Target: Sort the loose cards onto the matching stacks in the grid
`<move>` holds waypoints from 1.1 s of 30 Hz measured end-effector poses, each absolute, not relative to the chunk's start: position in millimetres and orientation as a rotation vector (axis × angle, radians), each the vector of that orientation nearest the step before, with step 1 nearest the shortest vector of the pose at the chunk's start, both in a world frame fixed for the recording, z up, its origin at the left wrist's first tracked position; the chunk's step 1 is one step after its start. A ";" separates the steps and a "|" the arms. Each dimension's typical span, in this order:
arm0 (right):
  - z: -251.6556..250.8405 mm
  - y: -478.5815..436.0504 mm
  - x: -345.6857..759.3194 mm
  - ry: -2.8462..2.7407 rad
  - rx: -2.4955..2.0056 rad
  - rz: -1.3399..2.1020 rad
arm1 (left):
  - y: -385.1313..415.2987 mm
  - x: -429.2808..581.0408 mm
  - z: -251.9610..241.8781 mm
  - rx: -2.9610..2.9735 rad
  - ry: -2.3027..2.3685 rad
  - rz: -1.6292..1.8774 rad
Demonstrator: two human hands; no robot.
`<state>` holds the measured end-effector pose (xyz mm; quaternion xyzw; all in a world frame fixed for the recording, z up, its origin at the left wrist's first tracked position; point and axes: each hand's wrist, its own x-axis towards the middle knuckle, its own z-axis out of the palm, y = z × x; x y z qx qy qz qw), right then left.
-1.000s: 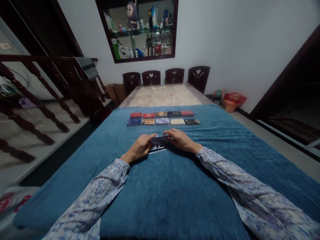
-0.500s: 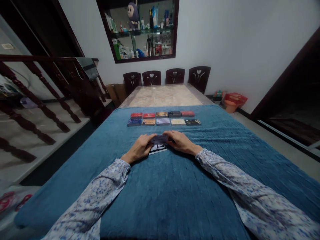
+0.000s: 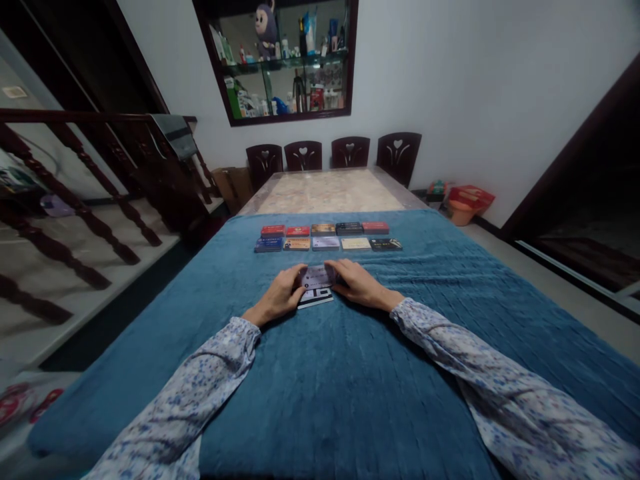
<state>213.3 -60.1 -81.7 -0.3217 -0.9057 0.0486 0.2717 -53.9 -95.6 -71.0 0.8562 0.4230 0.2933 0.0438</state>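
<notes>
Judged against the black-and-white printed sheet (image 3: pixel 316 301) on the blue cloth (image 3: pixel 330 387), the lilac card (image 3: pixel 319 277) is held at the sheet's far part, hiding some of it. The left hand (image 3: pixel 278 292), left of the sheet, has its fingers closed on the card's left end; the right hand (image 3: pixel 361 283), right of the sheet, grips the other end. Whether it is one card or several, I cannot tell. It looks light, stiff and probably slick, hardly fragile, though a hard squeeze could bow it. The short ends seem the best hold. Beyond the sheet, card stacks (image 3: pixel 326 244) sit in two rows on the desk (image 3: pixel 335 190).
</notes>
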 end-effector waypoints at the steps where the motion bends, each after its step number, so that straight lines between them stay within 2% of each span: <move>1: -81.4 -60.2 213.3 -2.442 -0.868 0.118 | -95.3 -54.0 -71.2 2.614 1.287 0.899; 27: -68.2 -56.1 221.8 -2.505 -0.875 -0.082 | -93.1 -51.3 -66.0 2.661 1.375 0.822; 33: -63.5 -54.6 224.3 -2.508 -0.877 -0.083 | -90.0 -47.7 -59.3 2.653 1.415 0.688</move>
